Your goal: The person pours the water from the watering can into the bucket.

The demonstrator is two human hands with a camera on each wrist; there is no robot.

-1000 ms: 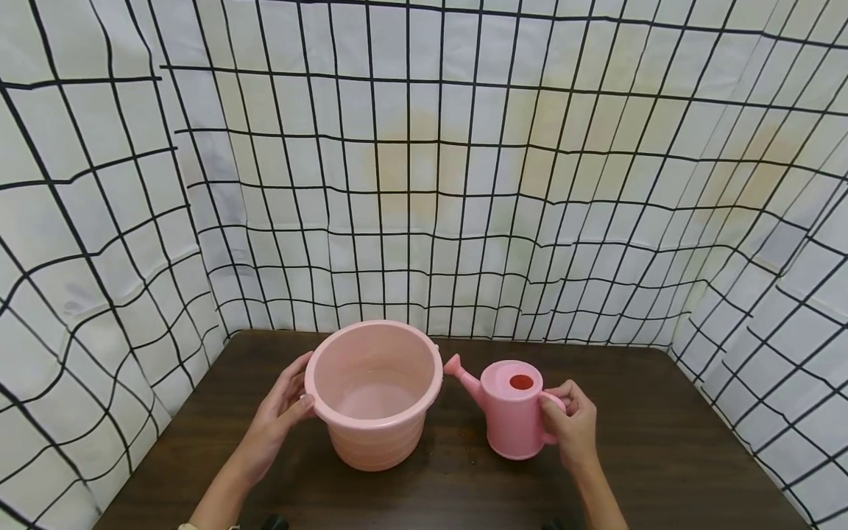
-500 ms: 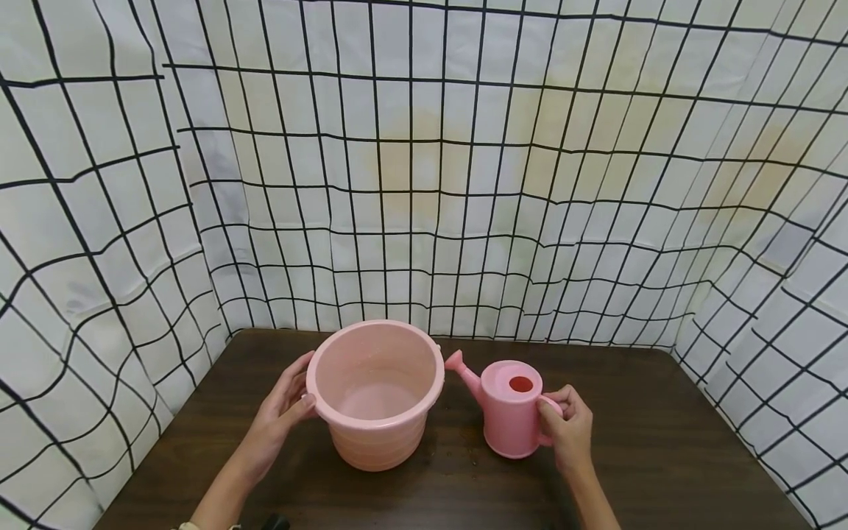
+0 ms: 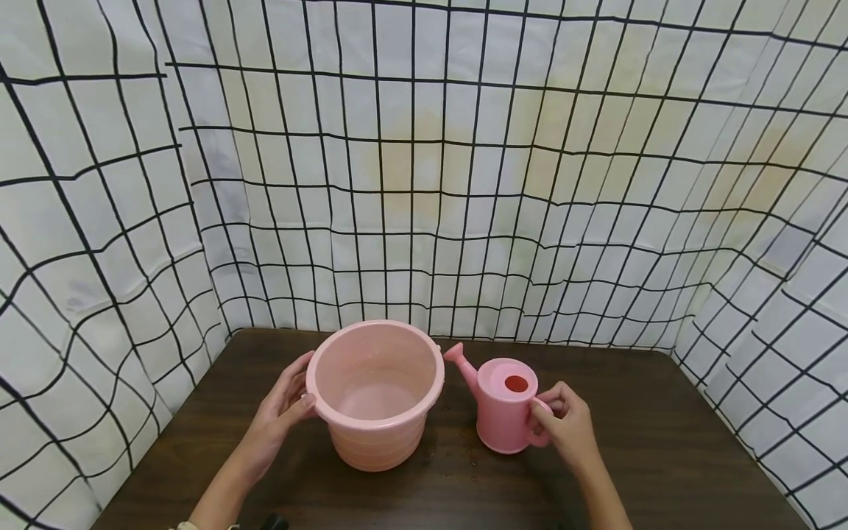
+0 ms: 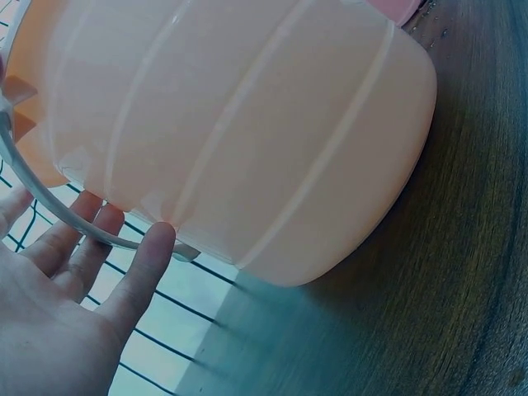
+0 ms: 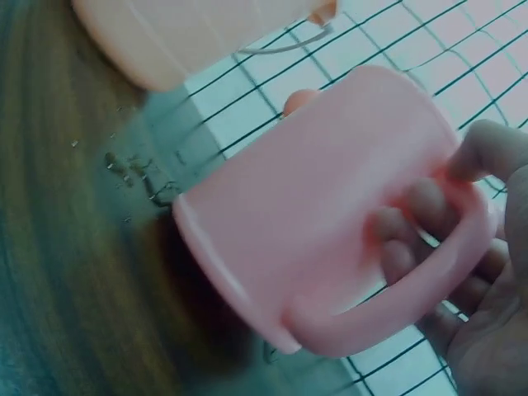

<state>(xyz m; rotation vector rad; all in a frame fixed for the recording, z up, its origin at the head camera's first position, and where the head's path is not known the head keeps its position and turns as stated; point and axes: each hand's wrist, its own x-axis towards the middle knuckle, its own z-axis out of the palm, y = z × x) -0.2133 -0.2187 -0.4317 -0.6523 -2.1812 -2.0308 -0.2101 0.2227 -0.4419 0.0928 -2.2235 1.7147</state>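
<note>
A pale pink bucket [image 3: 377, 438] stands upright on the dark table, left of centre. My left hand [image 3: 278, 408] holds its left side, the thumb near the rim. In the left wrist view the fingers [image 4: 103, 227] and thumb lie at the bucket's thin carrying handle [image 4: 58, 210], against the wall. To the right is a pink watering can [image 3: 505, 416], nearly upright, its spout [image 3: 461, 364] pointing toward the bucket rim. My right hand [image 3: 570, 423] grips the can's loop handle [image 5: 412, 293]. Whether the can's base touches the table, I cannot tell.
Small wet drops [image 5: 132, 173] lie on the dark wooden table [image 3: 636, 442] between bucket and can. White cloth walls with a black grid [image 3: 424, 221] enclose the table at the back and both sides.
My right hand has moved the watering can slightly left and away from me, its spout now higher beside the bucket rim. The left hand and bucket stay almost in place.
</note>
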